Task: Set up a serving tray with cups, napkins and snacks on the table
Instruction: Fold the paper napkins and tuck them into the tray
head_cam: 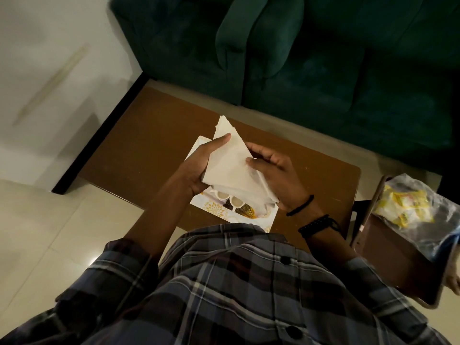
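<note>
The person wears a plaid shirt (249,282) in grey-blue with dark maroon-black bands and thin white lines, buttoned down the front with dark round buttons (285,260). Both sleeves (124,260) are rolled up above the forearms. The right wrist carries 2 black bands: a thin cord (300,205) and a thicker braided one (315,225).

Both hands (199,168) (276,175) grip folded napkins (231,165) — above the tray (199,145); cups (227,197) beneath.

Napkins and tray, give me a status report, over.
Both hands, left hand and right hand, hold folded napkins above the tray. Two cups on tray. Snack bag still off to the right, on a chair. Nothing in the way.
</note>
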Demonstrator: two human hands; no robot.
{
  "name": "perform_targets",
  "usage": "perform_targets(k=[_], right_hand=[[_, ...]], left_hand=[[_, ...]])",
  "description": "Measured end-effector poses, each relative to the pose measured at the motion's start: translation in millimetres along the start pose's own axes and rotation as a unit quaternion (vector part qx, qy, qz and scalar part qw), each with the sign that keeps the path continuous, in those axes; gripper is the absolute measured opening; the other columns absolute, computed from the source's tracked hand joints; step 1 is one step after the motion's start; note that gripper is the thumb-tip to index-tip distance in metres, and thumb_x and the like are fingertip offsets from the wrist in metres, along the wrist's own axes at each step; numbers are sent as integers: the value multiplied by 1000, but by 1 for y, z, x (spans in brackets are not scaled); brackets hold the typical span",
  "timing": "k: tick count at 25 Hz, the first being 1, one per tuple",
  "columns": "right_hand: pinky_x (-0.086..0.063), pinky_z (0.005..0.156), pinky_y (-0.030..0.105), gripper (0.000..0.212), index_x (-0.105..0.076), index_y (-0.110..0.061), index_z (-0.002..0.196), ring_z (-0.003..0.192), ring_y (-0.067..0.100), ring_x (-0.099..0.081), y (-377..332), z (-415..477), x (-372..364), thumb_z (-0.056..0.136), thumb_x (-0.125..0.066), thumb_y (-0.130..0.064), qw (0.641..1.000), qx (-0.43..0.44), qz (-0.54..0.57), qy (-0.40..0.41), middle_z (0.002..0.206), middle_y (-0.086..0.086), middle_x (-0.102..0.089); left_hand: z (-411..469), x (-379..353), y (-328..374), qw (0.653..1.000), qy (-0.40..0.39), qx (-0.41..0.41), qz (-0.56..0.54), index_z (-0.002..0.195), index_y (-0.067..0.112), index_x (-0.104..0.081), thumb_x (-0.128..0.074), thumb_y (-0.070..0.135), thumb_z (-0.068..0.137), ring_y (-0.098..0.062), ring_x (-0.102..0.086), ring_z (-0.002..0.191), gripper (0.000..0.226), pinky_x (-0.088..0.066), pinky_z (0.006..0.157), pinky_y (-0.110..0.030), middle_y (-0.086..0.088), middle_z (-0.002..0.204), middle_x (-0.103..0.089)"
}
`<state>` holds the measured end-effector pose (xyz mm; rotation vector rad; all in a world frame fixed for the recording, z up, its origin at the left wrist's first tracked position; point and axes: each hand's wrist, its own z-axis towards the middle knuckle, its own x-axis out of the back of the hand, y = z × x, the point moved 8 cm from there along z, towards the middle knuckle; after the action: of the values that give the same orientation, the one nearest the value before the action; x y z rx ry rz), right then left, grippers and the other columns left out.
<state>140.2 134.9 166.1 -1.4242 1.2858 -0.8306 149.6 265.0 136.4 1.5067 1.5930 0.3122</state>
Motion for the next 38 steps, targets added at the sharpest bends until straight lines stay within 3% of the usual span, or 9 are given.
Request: perform_targets(k=[5,7,9,13,20,26,30,33,38], right_hand=[[-55,85,22,31,-59,-14,128,94,1,-66,7,-3,5,98,-53,-21,994,-33,-101,23,106,-8,-69],[-55,82,25,26,-65,-12,119,90,7,-66,7,-4,6,97,-55,-20,994,-27,-101,12,101,-6,-71],[-53,85,27,21,-68,-11,112,93,13,-64,5,-5,7,96,-56,-18,999,-29,-45,-2,103,2,-71],[-56,77,19,18,-71,-10,101,86,9,-68,8,-9,-6,96,-54,-13,995,-73,44,-57,94,-1,-75],[-58,74,23,19,-66,1,104,82,15,-69,9,-11,2,96,-52,-9,985,-100,138,-34,95,7,-73],[-54,66,13,15,-70,-16,96,74,-2,-67,13,-13,0,95,-55,-18,995,-88,-11,-35,90,-6,-72],[-57,53,23,28,-68,-8,110,54,7,-63,25,-18,1,94,-58,-30,982,-141,-93,-89,89,4,-71],[-57,50,23,24,-69,-8,111,52,9,-64,30,-15,9,93,-62,-22,989,-138,-37,-43,90,5,-73],[-60,60,30,17,-70,-13,105,77,17,-75,52,-10,28,89,-66,-15,978,-170,106,60,94,1,-75]], left_hand=[[2,12,-4,993,81,-38,-78,112,13,-61,-59,38,90,-25,-71,87,33,-59,72,-36,-6,90,-75],[1,19,-1,992,83,-60,-80,114,15,-62,-61,44,86,-27,-70,92,41,-59,77,-41,-7,96,-74],[1,14,5,988,30,-81,-129,119,12,-60,-59,48,85,-32,-61,109,49,-48,97,-50,-14,116,-66],[-2,-13,4,957,-98,-83,-262,132,10,-40,-46,57,88,-30,-40,135,65,-30,116,-46,-12,142,-44],[-2,-13,9,921,-129,-120,-347,124,14,-51,-40,57,89,-23,-50,128,57,-33,115,-43,-5,128,-58],[3,-11,13,954,-65,-118,-269,88,13,-55,-44,30,95,-22,-54,89,21,-46,91,-35,-6,92,-55],[6,3,15,957,-15,-116,-266,86,15,-55,-41,23,97,-18,-53,78,19,-48,85,-35,-4,82,-53],[9,15,13,959,27,-116,-258,86,15,-53,-40,23,98,-17,-53,75,19,-48,83,-34,-2,81,-50],[26,38,-12,947,134,-64,-285,86,13,-54,-48,27,97,-19,-59,77,18,-54,79,-36,-1,79,-56]])
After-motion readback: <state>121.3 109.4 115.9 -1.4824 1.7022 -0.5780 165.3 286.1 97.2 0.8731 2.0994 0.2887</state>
